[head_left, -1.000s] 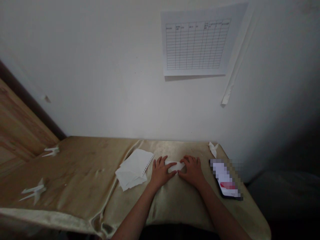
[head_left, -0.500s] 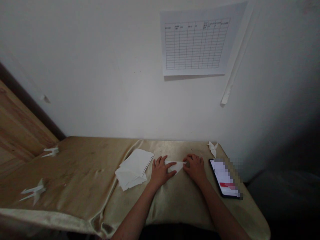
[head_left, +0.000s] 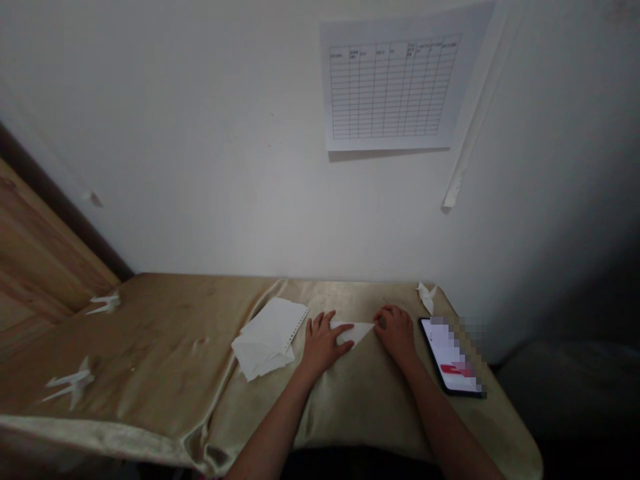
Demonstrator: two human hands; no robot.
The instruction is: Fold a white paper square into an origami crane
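Pressing down with your left hand (head_left: 321, 345), you keep the paper triangle (head_left: 357, 331) flat on the cloth (head_left: 360, 407). Your left fingers (head_left: 341, 329) are open and spread, and they lie on the left end of the triangle, not gripping it. This looks like a way to stop the paper from sliding. Your right hand (head_left: 395, 331) is at the other end, with its fingers curled in and touching the thin tip. You may be pinching that tip, but I cannot tell, because your fingers hide it. The triangle lies between your hands, and its long edge faces the wall. To the left of the triangle, just past your left hand, sits a stack of sheets (head_left: 263, 340), close enough to reach. To the right of the triangle, past your right hand, lies a phone (head_left: 450, 357), with a small folded paper shape (head_left: 426, 298) just above it. Two more folded shapes (head_left: 70, 385) rest far to the left of the triangle, well out of the way of your hands.
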